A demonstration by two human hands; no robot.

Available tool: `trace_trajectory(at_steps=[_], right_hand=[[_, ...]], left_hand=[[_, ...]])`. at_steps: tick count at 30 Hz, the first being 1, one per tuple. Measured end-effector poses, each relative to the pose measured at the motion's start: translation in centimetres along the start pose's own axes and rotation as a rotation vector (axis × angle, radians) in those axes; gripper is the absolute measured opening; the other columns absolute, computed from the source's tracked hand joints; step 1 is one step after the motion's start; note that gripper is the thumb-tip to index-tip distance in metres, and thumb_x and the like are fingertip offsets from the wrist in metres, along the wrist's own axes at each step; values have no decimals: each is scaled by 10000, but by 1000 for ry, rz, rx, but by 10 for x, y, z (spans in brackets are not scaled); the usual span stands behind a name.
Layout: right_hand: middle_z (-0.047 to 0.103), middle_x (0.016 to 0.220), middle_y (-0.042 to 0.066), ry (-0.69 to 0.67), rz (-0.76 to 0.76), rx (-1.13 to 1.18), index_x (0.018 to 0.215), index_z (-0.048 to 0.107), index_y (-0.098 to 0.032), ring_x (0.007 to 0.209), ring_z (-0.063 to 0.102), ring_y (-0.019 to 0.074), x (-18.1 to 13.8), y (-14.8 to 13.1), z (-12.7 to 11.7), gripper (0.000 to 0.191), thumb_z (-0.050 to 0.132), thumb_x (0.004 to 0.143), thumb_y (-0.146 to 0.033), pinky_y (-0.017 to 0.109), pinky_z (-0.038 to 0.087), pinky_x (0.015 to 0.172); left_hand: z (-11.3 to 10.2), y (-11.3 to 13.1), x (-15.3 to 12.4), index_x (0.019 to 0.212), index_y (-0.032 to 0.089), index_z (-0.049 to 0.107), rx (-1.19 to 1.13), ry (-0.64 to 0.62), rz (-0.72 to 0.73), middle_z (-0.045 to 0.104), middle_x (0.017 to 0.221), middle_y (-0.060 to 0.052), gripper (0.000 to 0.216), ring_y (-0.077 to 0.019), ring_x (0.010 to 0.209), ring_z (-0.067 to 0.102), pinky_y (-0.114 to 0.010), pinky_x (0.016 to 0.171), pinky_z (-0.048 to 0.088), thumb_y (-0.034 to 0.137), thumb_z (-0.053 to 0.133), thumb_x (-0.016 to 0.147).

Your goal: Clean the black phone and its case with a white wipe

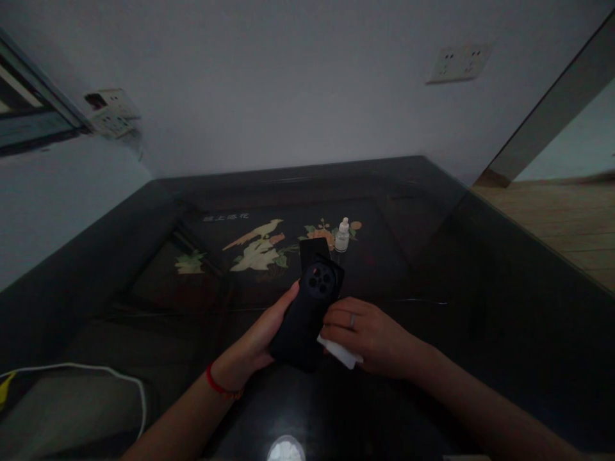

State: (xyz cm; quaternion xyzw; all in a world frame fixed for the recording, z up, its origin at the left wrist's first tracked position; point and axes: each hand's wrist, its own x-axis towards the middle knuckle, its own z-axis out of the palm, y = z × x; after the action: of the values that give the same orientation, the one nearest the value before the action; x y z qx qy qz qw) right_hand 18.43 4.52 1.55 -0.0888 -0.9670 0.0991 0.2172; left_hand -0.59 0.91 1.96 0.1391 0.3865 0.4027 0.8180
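A black phone, its round camera module uppermost, is gripped along its left edge by my left hand. That wrist wears a red cord bracelet. My right hand, with a ring on one finger, is closed around a white tissue at the phone's right edge. The tissue's lower part hangs out below the fingers. Just beyond the phone, a dark flat rectangular object is partly hidden behind it. A small white dropper bottle stands upright on the table farther back.
The dark glossy table carries a printed bird-and-flower picture. Its back edge meets a pale wall with a socket plate. A white cable curves at the lower left. Wooden floor shows at right.
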Motion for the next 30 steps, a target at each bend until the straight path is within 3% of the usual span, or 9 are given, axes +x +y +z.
trace_trajectory(at_steps=[4,7,12,15,17,20,23,30], right_hand=[[667,913,78,18,-17,-5,978,616,-133,874,584,200,0,-3,2,152,495,891,-163,329,462,773],[666,864,47,-23,-91,5,920,621,-155,827,576,176,2,-9,3,200,421,928,-149,306,453,741],[664,900,83,28,-9,-65,969,613,-128,864,574,196,1,-2,-1,151,489,888,-155,325,452,761],[656,866,57,-26,-56,-60,919,611,-151,825,572,184,0,2,-4,110,518,859,-144,316,450,755],[659,875,58,-22,-76,-74,902,610,-156,819,579,185,-1,6,-5,91,535,851,-164,314,457,747],[668,933,90,49,-55,-121,936,611,-143,884,594,204,-5,18,-7,126,540,833,-158,331,475,776],[670,924,105,87,-9,-188,948,612,-140,897,605,212,-10,35,-10,167,531,803,-118,353,488,801],[680,870,97,158,-20,-262,900,616,-127,856,638,216,-17,47,-17,124,532,814,-96,356,531,762]], left_hand=[[-1,-1,0,977,126,697,22,20,-15,723,778,-86,454,-177,674,660,-272,609,511,499,456,883],[1,0,-1,963,92,700,14,0,-31,726,815,-101,490,-172,771,675,-233,666,510,477,402,912],[4,1,-1,761,120,689,-31,79,2,664,587,-35,421,-120,523,597,-211,502,464,428,444,910],[2,1,-1,778,102,681,-13,118,-18,667,606,-51,424,-114,513,586,-212,504,464,440,457,902],[1,2,-1,836,90,677,0,132,-29,679,644,-70,447,-136,547,610,-243,539,496,460,437,905],[0,3,-2,943,89,652,19,139,-59,703,734,-101,478,-199,613,653,-383,623,551,489,392,912],[1,3,-3,1039,88,623,45,98,-108,716,841,-149,524,-247,706,683,-468,679,555,520,355,913],[1,7,-5,1161,106,589,0,-63,-165,696,1043,-162,539,-263,870,677,-465,664,572,511,322,926]])
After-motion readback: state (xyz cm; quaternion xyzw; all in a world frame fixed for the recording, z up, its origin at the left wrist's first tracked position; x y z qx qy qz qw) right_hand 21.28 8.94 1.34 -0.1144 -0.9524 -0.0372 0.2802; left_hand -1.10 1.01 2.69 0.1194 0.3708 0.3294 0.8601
